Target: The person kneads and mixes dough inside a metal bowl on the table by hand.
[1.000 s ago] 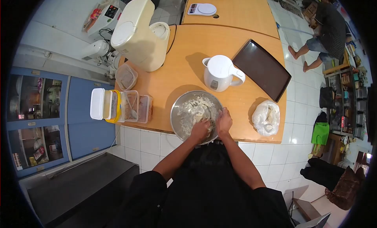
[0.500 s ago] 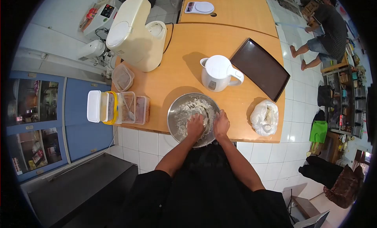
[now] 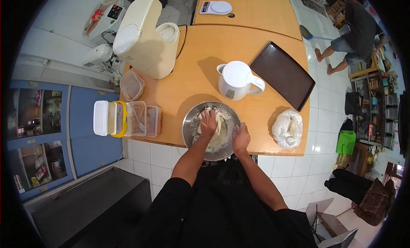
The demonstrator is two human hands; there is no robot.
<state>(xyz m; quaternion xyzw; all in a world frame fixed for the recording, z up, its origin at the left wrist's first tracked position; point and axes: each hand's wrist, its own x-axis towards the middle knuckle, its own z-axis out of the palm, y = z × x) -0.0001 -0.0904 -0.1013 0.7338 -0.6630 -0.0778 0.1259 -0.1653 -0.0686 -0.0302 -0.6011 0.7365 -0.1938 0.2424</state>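
Observation:
A metal mixing bowl (image 3: pixel 186 137) sits at the near edge of the wooden table, holding pale, floury dough (image 3: pixel 221 134). My left hand (image 3: pixel 208 123) is inside the bowl toward its far side, fingers curled into the dough and partly hidden by it. With my right hand (image 3: pixel 241 139) I grip the bowl's right rim, thumb up along the edge. Just beyond the bowl stands a white electric kettle (image 3: pixel 236 79), its handle toward the right.
To the right are a dark baking tray (image 3: pixel 282 72) and a plastic bag (image 3: pixel 287 129) with white contents. Plastic containers (image 3: pixel 136 117) and a cream stand mixer (image 3: pixel 143 42) line the left. A kitchen scale (image 3: pixel 216 7) lies farther back. Another person (image 3: pixel 356 34) is at the upper right.
My left hand has moved from the bowl's middle to its far side, and the dough now shows as a longer, gathered mass. My right hand stays at the rim.

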